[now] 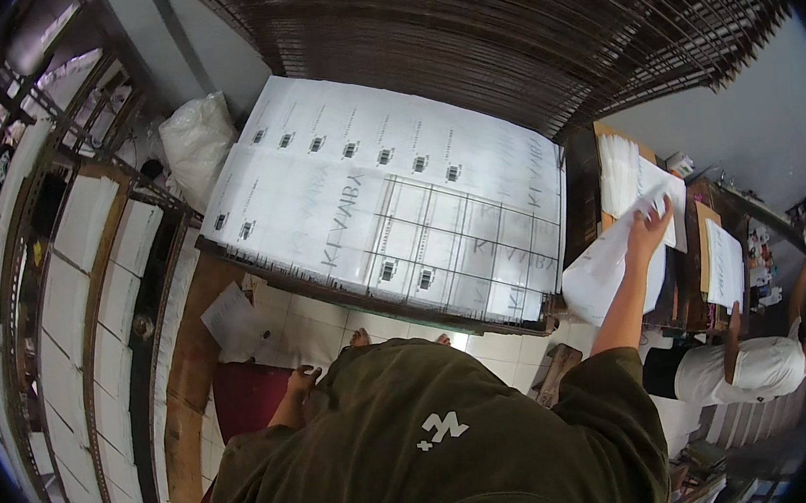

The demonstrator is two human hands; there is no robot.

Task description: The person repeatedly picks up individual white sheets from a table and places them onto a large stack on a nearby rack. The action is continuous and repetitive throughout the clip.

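My right hand reaches out to the right and grips the upper edge of a large white sheet, which hangs and curves down toward the table's right end. Beyond the fingers lie stacked white sheets. My left hand hangs low beside my body, fingers loosely apart and nothing in it. In front of me a table is covered with white printed sheets bearing dark lettering and small marks. A wire rack lies over the sheets at the table's near right part.
A tall stack of dark wire racks rises behind the table. Shelving with white stacks stands at left, near a white plastic sack. At right, a person in a white shirt works near another sheet stack. A dark red seat is below.
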